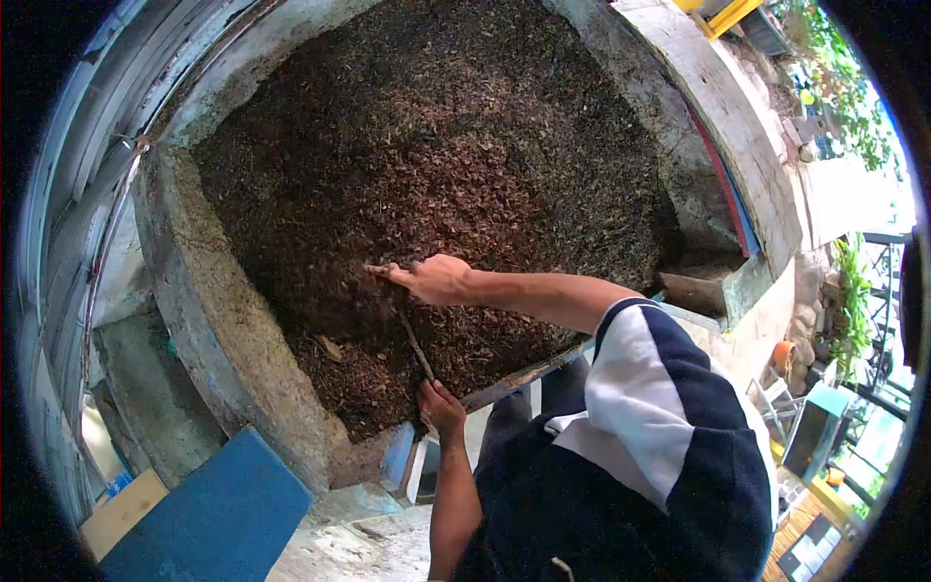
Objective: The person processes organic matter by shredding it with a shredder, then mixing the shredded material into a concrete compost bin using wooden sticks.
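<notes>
My left hand is closed around the lower end of a thin wooden stick, near the front edge of a concrete-walled bed. Dark brown, crumbly soil with wood chips fills the bed. Over the soil reaches my right hand, one finger pointing left and the others curled. The stick's upper end runs up to just below these fingers. Whether they grip it, or something else, I cannot make out. Left of the stick the soil looks smeared, as if by motion.
A concrete wall borders the bed on the left, another on the right. A blue board leans at the lower left beside corrugated metal sheeting. Plants and a terracotta pot stand far right.
</notes>
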A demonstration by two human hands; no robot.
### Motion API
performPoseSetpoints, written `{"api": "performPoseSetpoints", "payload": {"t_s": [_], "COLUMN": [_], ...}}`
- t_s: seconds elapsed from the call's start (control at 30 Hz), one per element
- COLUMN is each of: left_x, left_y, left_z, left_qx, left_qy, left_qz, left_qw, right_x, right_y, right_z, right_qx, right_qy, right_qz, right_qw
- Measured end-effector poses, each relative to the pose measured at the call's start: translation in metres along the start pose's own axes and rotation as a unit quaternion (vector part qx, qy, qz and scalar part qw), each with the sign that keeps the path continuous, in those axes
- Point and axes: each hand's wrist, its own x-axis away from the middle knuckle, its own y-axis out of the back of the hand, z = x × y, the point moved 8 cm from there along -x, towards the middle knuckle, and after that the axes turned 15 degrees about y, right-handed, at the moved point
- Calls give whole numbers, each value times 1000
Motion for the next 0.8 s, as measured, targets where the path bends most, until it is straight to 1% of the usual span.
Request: {"api": "performPoseSetpoints", "payload": {"t_s": [0.03, 0.07, 0.1, 0.13, 0.17, 0.2, 0.23, 0.27, 0.3, 0.33, 0.37, 0.4, 0.47, 0.5, 0.53, 0.57, 0.6, 0.67, 0.7, 0.73, 0.8], "left_x": [5, 8, 10, 14, 19, 18, 14, 12, 14, 17, 14, 11, 21, 20, 19, 19, 17, 21, 31, 30, 30], "left_y": [5, 5, 8, 10, 31, 28, 22, 18, 20, 19, 20, 22, 21, 21, 19, 20, 23, 25, 45, 47, 79], "left_z": [-3, -1, -4, -9, -35, -33, -32, -31, -31, -30, -30, -29, -26, -24, -22, -26, -32, -30, -48, -43, -60], "left_qx": [12, 12, -2, -18, -31, -32, -15, 2, -14, -12, 5, 23, 33, 16, 0, -10, -20, -23, -49, -73, -60], "left_qy": [-7, 0, -23, -45, -18, -9, -23, -36, -11, -4, -1, 1, 11, 28, 45, 33, 18, -19, -54, -4, 41], "left_qz": [-1, 0, -33, -65, -27, -25, -24, -23, -27, -27, -38, -49, -51, -43, -34, -69, -106, -115, -152, -120, -80], "left_qw": [1000, 1000, 999, 997, 999, 999, 999, 999, 999, 1000, 999, 999, 998, 999, 998, 997, 994, 993, 986, 990, 994], "right_x": [9, 17, 26, 38, 49, 49, 50, 56, 66, 60, 54, 43, 21, 10, -41, -18, -43, -40, -42, -42, -36], "right_y": [1, -1, -1, 31, 66, 0, 15, 69, 120, 137, 151, 151, 125, 58, -3, 73, 25, 3, -20, -33, -48], "right_z": [7, 10, 10, 14, 10, -75, -116, -131, -144, -149, -157, -150, -141, -172, -194, -72, -62, 12, 35, 52, 63], "right_qx": [-3, 8, 19, 50, -3, 60, 211, 102, -11, 215, 186, 187, 46, 47, -42, -8, 96, -63, -100, -103, -99], "right_qy": [4, -1, -5, 22, -74, -80, -56, -136, -213, -108, -149, -147, -217, -211, -98, -177, -112, -124, -115, -90, -52], "right_qz": [5, 60, 115, 153, 195, 246, 200, 75, -51, -54, -68, -68, -29, -25, -60, 5, -6, -36, -31, -29, -31], "right_qw": [1000, 998, 993, 987, 978, 964, 955, 983, 976, 969, 969, 969, 975, 976, 992, 984, 989, 990, 988, 990, 993]}}
